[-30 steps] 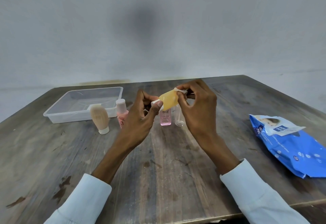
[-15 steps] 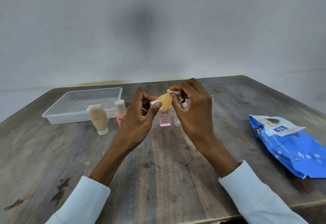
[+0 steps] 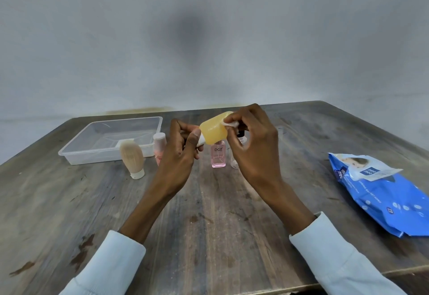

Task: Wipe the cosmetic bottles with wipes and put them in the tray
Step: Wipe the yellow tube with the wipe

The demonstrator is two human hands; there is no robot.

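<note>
My left hand (image 3: 181, 153) grips the white cap end of a small yellow bottle (image 3: 214, 129), held up over the table. My right hand (image 3: 253, 141) pinches a small white wipe (image 3: 231, 123) against the bottle's upper right edge. Behind the hands stand a pink square bottle (image 3: 218, 156), a clear bottle (image 3: 235, 161) mostly hidden by my right hand, a pink bottle with a white cap (image 3: 159, 143), and a beige tube (image 3: 132, 157) standing on its cap. The clear plastic tray (image 3: 76, 155) sits at the back left.
A blue pack of wet wipes (image 3: 383, 192) lies at the right, near the table's edge. The wooden table (image 3: 209, 220) ends at a grey wall behind and at a front edge close to my sleeves.
The yellow bottle has tilted so more of its broad face shows. My right hand with the wipe has shifted along the bottle's upper edge.
</note>
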